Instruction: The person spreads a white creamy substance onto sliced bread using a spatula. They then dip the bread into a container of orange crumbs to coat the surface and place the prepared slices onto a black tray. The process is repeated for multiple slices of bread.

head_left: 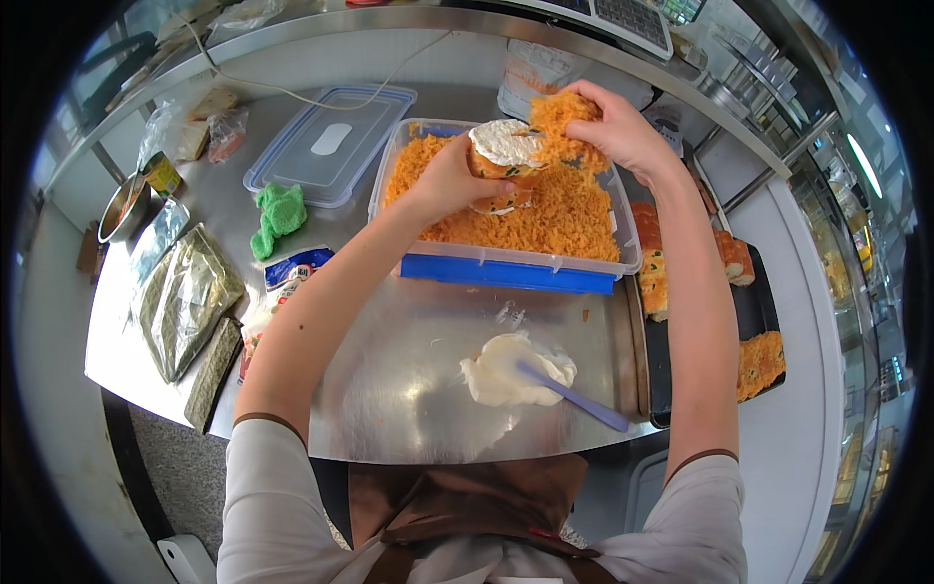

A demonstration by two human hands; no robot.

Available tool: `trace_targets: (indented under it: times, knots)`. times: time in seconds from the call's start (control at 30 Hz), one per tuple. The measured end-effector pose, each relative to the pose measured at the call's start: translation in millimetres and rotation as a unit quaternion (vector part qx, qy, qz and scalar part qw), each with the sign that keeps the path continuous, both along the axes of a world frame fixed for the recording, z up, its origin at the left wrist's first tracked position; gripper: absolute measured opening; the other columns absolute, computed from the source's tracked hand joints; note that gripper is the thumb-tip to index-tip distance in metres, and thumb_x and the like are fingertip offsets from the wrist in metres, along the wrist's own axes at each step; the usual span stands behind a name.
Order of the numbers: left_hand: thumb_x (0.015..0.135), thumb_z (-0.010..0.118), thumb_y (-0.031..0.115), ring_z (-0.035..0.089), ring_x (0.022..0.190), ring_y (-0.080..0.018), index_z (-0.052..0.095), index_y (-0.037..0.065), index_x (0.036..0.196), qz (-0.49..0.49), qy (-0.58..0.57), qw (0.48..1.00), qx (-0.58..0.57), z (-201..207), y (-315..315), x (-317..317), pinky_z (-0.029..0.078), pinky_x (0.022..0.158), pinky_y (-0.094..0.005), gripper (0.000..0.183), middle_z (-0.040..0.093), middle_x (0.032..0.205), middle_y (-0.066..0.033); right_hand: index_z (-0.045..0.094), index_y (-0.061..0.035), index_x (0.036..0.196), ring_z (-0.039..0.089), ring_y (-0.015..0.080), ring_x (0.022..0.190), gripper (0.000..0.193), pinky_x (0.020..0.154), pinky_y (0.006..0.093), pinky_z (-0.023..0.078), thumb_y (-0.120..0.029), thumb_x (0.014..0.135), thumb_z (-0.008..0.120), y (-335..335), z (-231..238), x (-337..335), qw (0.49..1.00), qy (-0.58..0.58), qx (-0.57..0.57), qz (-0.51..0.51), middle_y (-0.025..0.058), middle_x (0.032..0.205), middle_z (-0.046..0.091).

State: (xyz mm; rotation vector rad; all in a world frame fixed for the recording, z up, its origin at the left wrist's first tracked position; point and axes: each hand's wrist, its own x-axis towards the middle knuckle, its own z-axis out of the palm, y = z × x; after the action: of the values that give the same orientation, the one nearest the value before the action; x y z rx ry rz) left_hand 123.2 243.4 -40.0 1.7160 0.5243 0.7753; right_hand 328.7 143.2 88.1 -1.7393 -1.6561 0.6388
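Over a clear plastic bin (628,229) full of orange shredded floss (545,229), my left hand (452,177) grips a bread roll (506,146) whose top is spread with white cream. My right hand (623,131) is closed round a clump of the orange floss (559,122), right beside the roll's right edge. Fingers of my left hand wrap the roll's side, and part of its underside is hidden. Nearer me on the steel table lies a mound of white cream (506,370) with a purple spatula (574,394) resting in it.
A dark tray (666,365) at the right holds bread rolls (652,273) and a floss-coated one (761,365). To the left are a clear lid (331,136), a green cloth (277,219), packets of seaweed (185,302) and a metal bowl (126,209). A steel shelf (428,19) crosses the back.
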Motion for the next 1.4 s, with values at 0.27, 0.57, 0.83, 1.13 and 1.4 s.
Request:
trace_targets:
  times: [0.27, 0.57, 0.83, 1.13, 1.4]
  knots:
    - [0.076, 0.086, 0.017, 0.068, 0.083, -0.0141, 0.068, 0.001, 0.111, 0.017, 0.041, 0.999, -0.013, 3, -7, -2, 0.056, 0.073, -0.0316, 0.042, 0.073, 0.092, -0.0069, 0.065, -0.0042, 0.120, 0.061, 0.0139, 0.099, 0.033, 0.086, 0.0298, 0.050, -0.013, 0.089, 0.070, 30, -17, -33, 0.984, -0.135, 0.107, 0.051, 0.0070, 0.113, 0.066]
    - [0.072, 0.090, 0.034, 0.070, 0.079, -0.0181, 0.073, 0.001, 0.107, 0.054, 0.050, 0.996, 0.045, -15, 6, 3, 0.055, 0.073, -0.0339, 0.051, 0.074, 0.091, -0.0094, 0.063, -0.0038, 0.109, 0.061, 0.0142, 0.096, 0.021, 0.080, 0.0300, 0.051, -0.005, 0.088, 0.068, 18, -34, -11, 0.984, -0.079, 0.147, -0.053, 0.0056, 0.106, 0.064]
    - [0.071, 0.089, 0.029, 0.071, 0.080, -0.0197, 0.074, 0.002, 0.102, 0.043, 0.061, 0.997, 0.007, -22, 10, 3, 0.056, 0.074, -0.0349, 0.044, 0.074, 0.088, -0.0121, 0.062, -0.0062, 0.120, 0.059, 0.0233, 0.116, 0.027, 0.099, 0.0349, 0.045, -0.016, 0.095, 0.064, 23, -42, -41, 0.980, -0.128, 0.152, 0.022, 0.0095, 0.125, 0.063]
    - [0.070, 0.084, 0.035, 0.072, 0.084, -0.0322, 0.073, -0.006, 0.091, 0.107, 0.181, 0.968, 0.134, -25, 17, 3, 0.056, 0.080, -0.0407, 0.047, 0.073, 0.084, -0.0203, 0.045, -0.0094, 0.148, 0.033, 0.0305, 0.147, 0.053, 0.121, 0.0439, 0.020, -0.039, 0.104, 0.049, 17, -69, -48, 0.943, -0.248, 0.202, 0.087, 0.0155, 0.155, 0.041]
    - [0.070, 0.086, 0.052, 0.072, 0.087, -0.0289, 0.074, -0.002, 0.099, 0.051, 0.198, 0.977, 0.065, -23, 17, 2, 0.055, 0.082, -0.0405, 0.063, 0.074, 0.090, -0.0193, 0.039, -0.0083, 0.152, 0.027, 0.0277, 0.150, 0.060, 0.123, 0.0451, 0.009, -0.048, 0.108, 0.030, 29, -71, -57, 0.947, -0.261, 0.181, 0.039, 0.0149, 0.159, 0.035]
